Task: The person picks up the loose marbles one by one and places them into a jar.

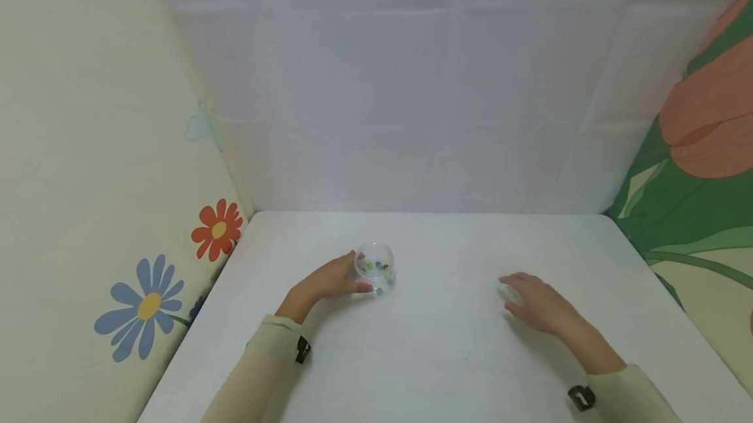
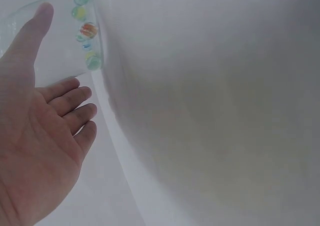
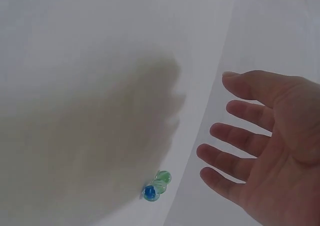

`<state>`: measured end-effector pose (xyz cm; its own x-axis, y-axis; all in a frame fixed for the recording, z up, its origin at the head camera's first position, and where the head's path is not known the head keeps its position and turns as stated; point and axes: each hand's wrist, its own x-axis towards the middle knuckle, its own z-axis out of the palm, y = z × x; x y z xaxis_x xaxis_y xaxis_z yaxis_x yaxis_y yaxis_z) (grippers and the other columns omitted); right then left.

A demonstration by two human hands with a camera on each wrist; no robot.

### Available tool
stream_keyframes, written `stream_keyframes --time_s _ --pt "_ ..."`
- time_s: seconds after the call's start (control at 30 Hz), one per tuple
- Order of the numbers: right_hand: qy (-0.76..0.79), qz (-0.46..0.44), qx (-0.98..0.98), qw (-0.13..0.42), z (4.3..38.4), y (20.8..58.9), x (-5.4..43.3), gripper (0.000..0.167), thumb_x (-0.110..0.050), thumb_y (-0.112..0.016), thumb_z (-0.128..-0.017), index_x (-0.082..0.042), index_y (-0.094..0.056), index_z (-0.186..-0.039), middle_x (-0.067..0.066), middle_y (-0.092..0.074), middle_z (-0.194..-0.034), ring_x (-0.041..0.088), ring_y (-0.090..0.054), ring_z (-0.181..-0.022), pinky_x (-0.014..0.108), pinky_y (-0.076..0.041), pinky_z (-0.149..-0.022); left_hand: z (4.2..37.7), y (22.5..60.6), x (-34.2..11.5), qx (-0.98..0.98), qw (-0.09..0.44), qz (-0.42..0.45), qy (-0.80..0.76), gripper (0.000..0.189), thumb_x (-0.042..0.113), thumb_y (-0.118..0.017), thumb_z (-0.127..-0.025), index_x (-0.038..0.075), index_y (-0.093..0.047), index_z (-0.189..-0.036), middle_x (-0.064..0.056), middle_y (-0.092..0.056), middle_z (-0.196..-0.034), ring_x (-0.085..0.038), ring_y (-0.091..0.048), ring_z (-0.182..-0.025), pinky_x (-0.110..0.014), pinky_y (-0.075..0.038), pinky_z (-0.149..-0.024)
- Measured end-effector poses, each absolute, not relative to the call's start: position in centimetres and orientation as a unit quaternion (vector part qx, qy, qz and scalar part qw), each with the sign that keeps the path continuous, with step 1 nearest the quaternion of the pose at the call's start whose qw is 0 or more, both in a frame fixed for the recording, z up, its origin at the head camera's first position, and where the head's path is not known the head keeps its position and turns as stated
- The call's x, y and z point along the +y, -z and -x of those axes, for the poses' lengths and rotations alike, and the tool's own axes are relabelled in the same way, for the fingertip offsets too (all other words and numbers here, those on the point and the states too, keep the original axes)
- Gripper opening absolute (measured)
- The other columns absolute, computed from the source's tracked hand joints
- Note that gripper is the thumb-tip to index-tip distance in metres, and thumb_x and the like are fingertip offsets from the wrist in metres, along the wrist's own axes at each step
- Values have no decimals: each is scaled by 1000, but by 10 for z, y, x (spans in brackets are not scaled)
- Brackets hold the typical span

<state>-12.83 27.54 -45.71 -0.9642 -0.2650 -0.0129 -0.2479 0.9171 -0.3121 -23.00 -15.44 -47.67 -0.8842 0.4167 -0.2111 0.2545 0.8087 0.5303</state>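
A clear plastic cup stands upright left of the table's middle, with several coloured glass marbles at its bottom. My left hand holds it from the left side, thumb across the near wall and fingers around the far side. In the left wrist view, orange, green and yellow marbles show through the cup's wall. Well to the right, my right hand hovers over the table, fingers loosely extended and holding nothing. In the right wrist view, blue and green marbles sit clustered just beyond its fingers.
The white table reaches back to a hanging white cloth. A flower-printed panel borders the left side, and a tulip-printed panel the right. Both wrists carry dark straps.
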Motion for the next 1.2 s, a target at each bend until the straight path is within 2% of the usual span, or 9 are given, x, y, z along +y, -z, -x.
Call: stream_keyframes --time_s 0.43,0.63,1.2 --pt "157 106 981 43 126 463 304 49 -17 -71 -93 4 -57 -136 32 -54 -137 52 -48 -128 67 -40 -106 229 475 -154 938 159 -178 -253 113 59 -76 -84 -6 -20 -158 -23 -25 -164 -38 -26 -152 -51 -25 -123" --pt "177 113 977 35 122 465 319 49 -15 -71 -92 5 -58 -134 33 -55 -134 53 -50 -125 67 -41 -104 229 476 -154 940 156 -182 -244 113 61 -74 -84 -6 -21 -158 -23 -25 -164 -37 -26 -152 -51 -25 -123" --pt "193 100 975 52 116 466 349 51 -11 -73 -90 9 -56 -134 38 -53 -132 57 -49 -122 69 -42 -101 228 475 -154 940 157 -180 -246 112 60 -74 -85 -5 -21 -158 -23 -25 -164 -37 -25 -152 -51 -25 -123"
